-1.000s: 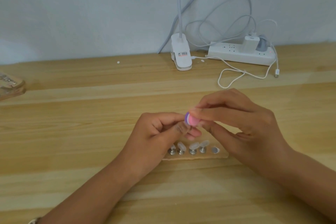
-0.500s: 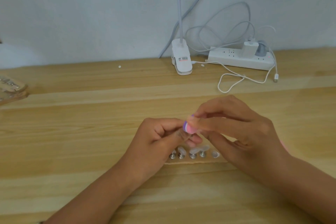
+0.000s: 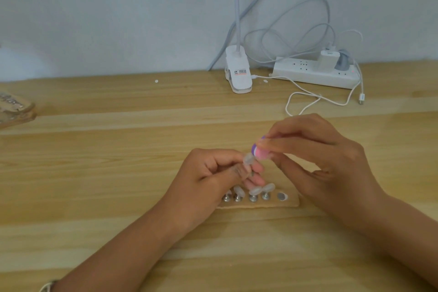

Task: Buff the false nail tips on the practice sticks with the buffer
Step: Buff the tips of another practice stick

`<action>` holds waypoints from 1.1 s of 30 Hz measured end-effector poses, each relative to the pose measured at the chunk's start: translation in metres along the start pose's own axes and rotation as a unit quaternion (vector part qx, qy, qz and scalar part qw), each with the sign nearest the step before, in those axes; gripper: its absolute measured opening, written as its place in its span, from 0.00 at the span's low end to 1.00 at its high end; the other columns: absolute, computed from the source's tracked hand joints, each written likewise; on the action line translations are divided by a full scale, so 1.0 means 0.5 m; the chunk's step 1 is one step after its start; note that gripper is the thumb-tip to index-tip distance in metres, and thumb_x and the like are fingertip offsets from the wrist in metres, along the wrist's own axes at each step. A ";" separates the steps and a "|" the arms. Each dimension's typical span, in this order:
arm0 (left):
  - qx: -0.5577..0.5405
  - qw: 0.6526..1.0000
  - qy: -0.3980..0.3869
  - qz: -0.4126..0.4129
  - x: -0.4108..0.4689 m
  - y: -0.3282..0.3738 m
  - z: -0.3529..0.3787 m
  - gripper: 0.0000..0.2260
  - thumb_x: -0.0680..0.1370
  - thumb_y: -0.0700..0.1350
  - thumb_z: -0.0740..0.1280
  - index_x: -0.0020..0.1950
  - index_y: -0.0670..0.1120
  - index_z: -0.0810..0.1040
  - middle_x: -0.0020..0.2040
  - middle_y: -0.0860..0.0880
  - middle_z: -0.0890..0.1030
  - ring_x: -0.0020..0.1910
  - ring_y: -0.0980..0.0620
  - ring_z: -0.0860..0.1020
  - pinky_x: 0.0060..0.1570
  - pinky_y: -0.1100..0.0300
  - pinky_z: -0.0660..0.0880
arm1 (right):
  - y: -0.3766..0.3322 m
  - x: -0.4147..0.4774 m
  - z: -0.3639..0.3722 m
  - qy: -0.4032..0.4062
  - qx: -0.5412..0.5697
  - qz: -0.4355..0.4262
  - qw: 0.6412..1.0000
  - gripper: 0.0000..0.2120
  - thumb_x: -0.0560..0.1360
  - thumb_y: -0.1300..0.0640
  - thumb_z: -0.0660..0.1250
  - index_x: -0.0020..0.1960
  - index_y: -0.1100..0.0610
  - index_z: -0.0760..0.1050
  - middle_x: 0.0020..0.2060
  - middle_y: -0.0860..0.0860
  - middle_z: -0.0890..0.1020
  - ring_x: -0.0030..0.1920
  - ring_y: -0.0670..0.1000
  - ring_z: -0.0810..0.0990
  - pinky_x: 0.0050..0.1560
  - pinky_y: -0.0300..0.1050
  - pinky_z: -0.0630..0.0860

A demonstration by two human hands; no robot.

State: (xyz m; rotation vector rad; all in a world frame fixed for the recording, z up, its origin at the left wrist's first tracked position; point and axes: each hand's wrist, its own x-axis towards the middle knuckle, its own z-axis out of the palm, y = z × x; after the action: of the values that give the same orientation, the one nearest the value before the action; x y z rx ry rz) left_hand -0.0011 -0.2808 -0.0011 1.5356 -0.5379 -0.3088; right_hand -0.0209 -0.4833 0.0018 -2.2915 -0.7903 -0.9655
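My left hand (image 3: pixel 208 182) pinches a practice stick whose clear false nail tip (image 3: pixel 248 158) points up between the two hands. My right hand (image 3: pixel 324 161) holds a small pink and purple buffer (image 3: pixel 259 151), its end pressed against that tip. Below the hands lies a tan wooden holder strip (image 3: pixel 290 202) on the table. Several metal sticks stand in it, each with a clear nail tip (image 3: pixel 256 190). One round metal socket (image 3: pixel 281 196) at the strip's right end has no stick in it.
A white clip-lamp base (image 3: pixel 238 76) stands at the back of the wooden table (image 3: pixel 94 173). To its right lies a white power strip (image 3: pixel 312 74) with plugged chargers and a loose white cable (image 3: pixel 305 99). A wooden object (image 3: pixel 14 111) sits at the left edge.
The buffer has shifted slightly up and right over the nail tip, which now shows more clearly. Both hands stay over the holder strip.
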 end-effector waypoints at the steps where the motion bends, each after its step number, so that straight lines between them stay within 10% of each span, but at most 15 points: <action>1: -0.010 1.000 0.002 0.002 0.000 0.000 -0.001 0.08 0.78 0.36 0.64 0.48 0.36 0.83 0.40 0.42 0.85 0.37 0.53 0.83 0.36 0.68 0.75 | 0.000 0.000 -0.001 0.000 -0.006 -0.001 1.000 0.08 0.73 0.68 0.74 0.51 0.60 0.85 0.47 0.55 0.83 0.46 0.53 0.81 0.51 0.44 0.75; 16: 0.064 0.995 0.044 0.055 0.001 -0.003 0.002 0.04 0.76 0.46 0.70 0.44 0.52 0.86 0.36 0.36 0.81 0.33 0.46 0.74 0.29 0.52 0.68 | -0.024 -0.001 0.006 -0.047 0.042 -0.028 0.998 0.14 0.77 0.69 0.67 0.59 0.60 0.82 0.53 0.53 0.82 0.51 0.54 0.81 0.54 0.43 0.76; 21: 0.092 0.992 0.066 0.058 0.002 -0.011 -0.001 0.06 0.76 0.39 0.70 0.45 0.47 0.86 0.32 0.54 0.80 0.30 0.61 0.73 0.31 0.69 0.68 | -0.007 0.005 -0.003 -0.069 0.010 -0.008 0.998 0.16 0.73 0.73 0.69 0.57 0.62 0.83 0.52 0.55 0.83 0.51 0.57 0.82 0.53 0.45 0.76; 33: 0.264 0.950 0.109 0.126 -0.013 -0.010 0.012 0.07 0.76 0.48 0.66 0.41 0.50 0.82 0.36 0.53 0.77 0.36 0.51 0.77 0.36 0.59 0.73 | -0.014 -0.011 0.012 -0.060 0.030 -0.023 0.998 0.17 0.73 0.72 0.69 0.59 0.61 0.83 0.53 0.54 0.82 0.50 0.56 0.81 0.52 0.47 0.76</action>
State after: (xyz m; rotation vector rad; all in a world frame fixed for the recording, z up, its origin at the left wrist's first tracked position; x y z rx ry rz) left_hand -0.0088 -0.2829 -0.0071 1.9597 -0.6657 0.2245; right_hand -0.0263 -0.4762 -0.0042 -2.3043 -0.9131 -0.8195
